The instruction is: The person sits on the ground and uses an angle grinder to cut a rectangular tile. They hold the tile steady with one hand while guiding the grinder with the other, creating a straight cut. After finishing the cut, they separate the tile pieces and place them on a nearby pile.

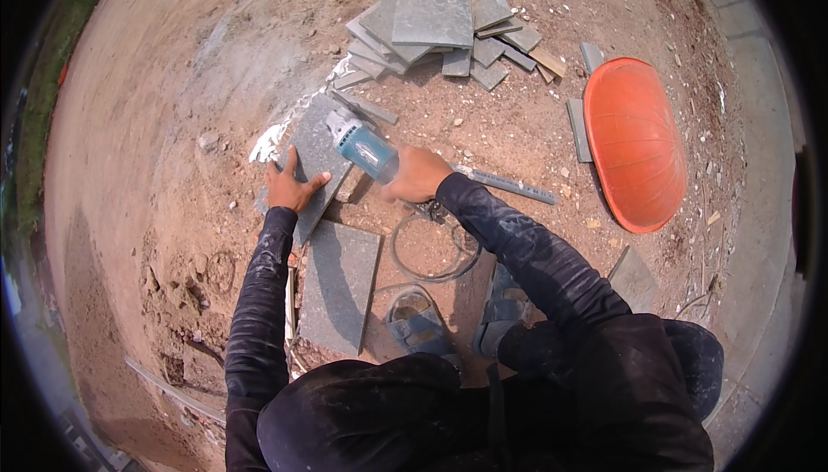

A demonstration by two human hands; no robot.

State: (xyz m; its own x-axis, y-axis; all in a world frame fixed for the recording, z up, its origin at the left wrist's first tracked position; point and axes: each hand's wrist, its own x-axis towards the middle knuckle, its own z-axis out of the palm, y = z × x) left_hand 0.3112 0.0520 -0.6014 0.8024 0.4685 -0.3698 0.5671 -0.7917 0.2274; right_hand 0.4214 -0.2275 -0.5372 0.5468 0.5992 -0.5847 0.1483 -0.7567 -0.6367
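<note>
Grinder (364,149) gripped by right fingers (405,180), seemingly cutting slab (315,157); left fingers (291,180) flat, spread on it.

ground (172,84): bare reddish dirt, pebbly
stone slabs (338,278): two grey ones lying flat at the centre
pile of tiles (440,32): grey offcuts stacked at the far edge
orange tub (634,140): upside down at the right
cable (431,248): looped beside the sandals (418,321)

Under the left hand's fingers (291,180) lies a matt, rough grey stone slab (315,157), the grinder (362,146) by the right hand's fingers (405,180) has a glossy teal plastic body, beyond them a smooth orange plastic tub (634,140) rests on dry, gritty reddish earth (172,84).
</note>
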